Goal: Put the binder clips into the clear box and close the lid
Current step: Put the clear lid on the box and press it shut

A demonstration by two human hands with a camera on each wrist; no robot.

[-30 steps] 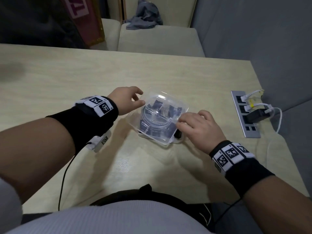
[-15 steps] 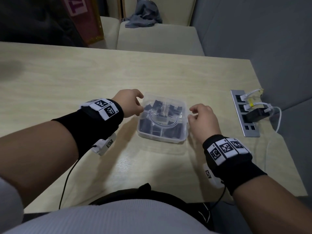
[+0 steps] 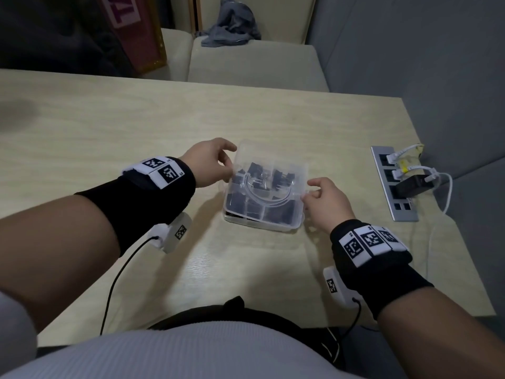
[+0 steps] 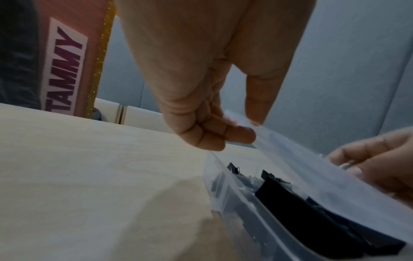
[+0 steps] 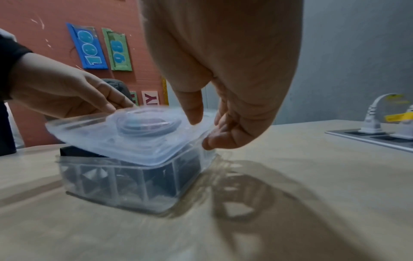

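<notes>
Left hand: the left edge of the lid is pinched between thumb and curled fingers, as seen in the left wrist view.

Right hand: the right edge of the same lid is pinched, thumb on top and fingers curled beneath the rim.

Lid: clear plastic, roughly square, with a raised round ring at its centre. It is held over the box, tilted; the left side is raised off the rim and the right side sits low, near the box's right edge. It is not seated flat.

Clear box: placed on the table between the two hands, in front of the person, base flat on the surface. It is divided by inner walls into compartments.

Binder clips: black, held inside the compartments; their number cannot be told through the lid.

Power strip: set at the table's right edge, well apart from the box, with white plugs and a black adapter inserted.

Grey cloth: left on the cushioned seat beyond the table.
</notes>
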